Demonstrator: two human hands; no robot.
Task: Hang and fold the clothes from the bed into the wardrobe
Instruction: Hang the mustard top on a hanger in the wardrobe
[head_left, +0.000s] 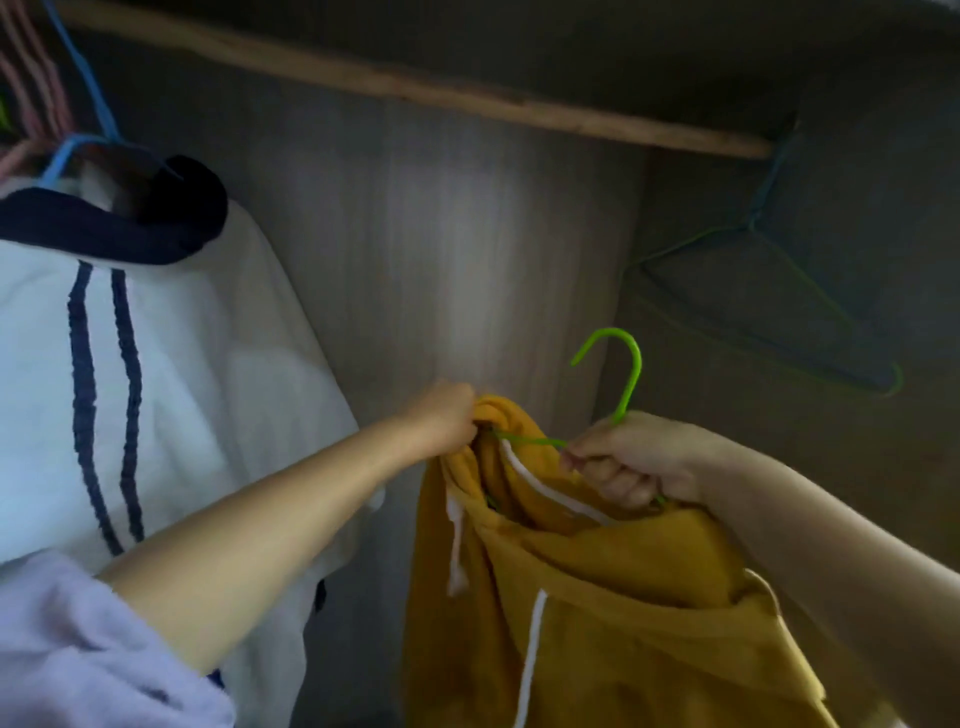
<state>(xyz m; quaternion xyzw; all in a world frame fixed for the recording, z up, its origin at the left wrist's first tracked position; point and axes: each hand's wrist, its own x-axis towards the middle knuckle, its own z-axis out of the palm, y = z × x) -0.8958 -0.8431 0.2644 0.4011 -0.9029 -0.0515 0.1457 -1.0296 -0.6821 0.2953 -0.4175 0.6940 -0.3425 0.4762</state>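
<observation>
My right hand (626, 462) is clenched around the green hanger (621, 384) just below its hook, which stands free above my fist. My left hand (447, 418) pinches a bunched fold of the mustard garment (597, 613) at the hanger's left arm — the cloth hangs below both hands, inside the wardrobe (441, 249), under the wooden rail (415, 85). To the left, a white garment with navy stripes (171, 364) hangs on a blue hanger (78, 140).

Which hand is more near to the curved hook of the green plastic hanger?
Right. The right hand grips the green plastic hanger just under its hook; the left hand pinches the mustard yellow garment further away, at the hanger's arm end.
</observation>
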